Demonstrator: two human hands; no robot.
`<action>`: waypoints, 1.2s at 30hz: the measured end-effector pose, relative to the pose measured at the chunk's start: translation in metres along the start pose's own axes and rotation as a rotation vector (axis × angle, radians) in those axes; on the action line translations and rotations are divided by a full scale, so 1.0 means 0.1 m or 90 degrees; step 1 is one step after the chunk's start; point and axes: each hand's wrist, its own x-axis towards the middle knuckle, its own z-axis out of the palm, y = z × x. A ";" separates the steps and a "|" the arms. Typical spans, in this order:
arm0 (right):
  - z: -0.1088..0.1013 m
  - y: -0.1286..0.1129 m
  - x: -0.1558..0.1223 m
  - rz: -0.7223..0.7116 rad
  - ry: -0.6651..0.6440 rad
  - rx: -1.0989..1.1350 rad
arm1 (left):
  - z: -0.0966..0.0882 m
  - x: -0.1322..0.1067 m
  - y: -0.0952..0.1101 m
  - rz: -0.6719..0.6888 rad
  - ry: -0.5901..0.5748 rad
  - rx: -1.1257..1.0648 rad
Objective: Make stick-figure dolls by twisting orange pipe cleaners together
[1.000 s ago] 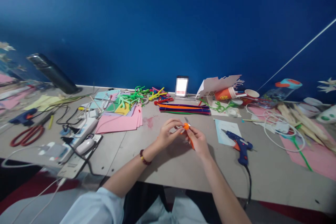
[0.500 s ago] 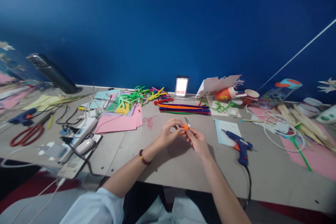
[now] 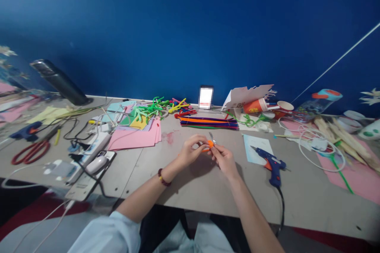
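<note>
Between my hands, above the middle of the table, is an orange pipe cleaner (image 3: 210, 144) that looks bent into a small coil or loop. My left hand (image 3: 192, 149) pinches it from the left, fingers curled over. From the right, my right hand (image 3: 223, 157) grips it with thumb and fingertips. Just beyond the fingers a silvery metal tool tip (image 3: 212, 137) sticks out; the rest of it is hidden, so I cannot tell its kind. Farther back lies a bundle of pipe cleaners (image 3: 208, 122) in purple, orange, red and green.
At the right, a blue glue gun (image 3: 271, 162) rests partly on a light-blue paper (image 3: 252, 146). Pink sheets (image 3: 133, 138), green twisted pipe cleaners (image 3: 152, 106) and a power strip (image 3: 92, 154) lie left. Red-handled scissors (image 3: 32, 152) and a dark bottle (image 3: 59, 83) are farther left.
Almost nothing differs. Both hands stay in the same place with the orange pipe cleaner, the fingers shifting only very slightly.
</note>
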 end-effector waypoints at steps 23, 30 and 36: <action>0.03 -0.10 -0.02 0.083 -0.011 0.134 | -0.08 0.05 0.06 -0.077 -0.059 -0.092; 0.03 -0.11 -0.04 0.141 -0.015 0.184 | -0.06 0.02 -0.06 -0.170 -0.023 -0.151; 0.05 -0.12 -0.06 0.152 -0.020 0.177 | -0.06 0.06 0.00 -0.151 -0.061 -0.100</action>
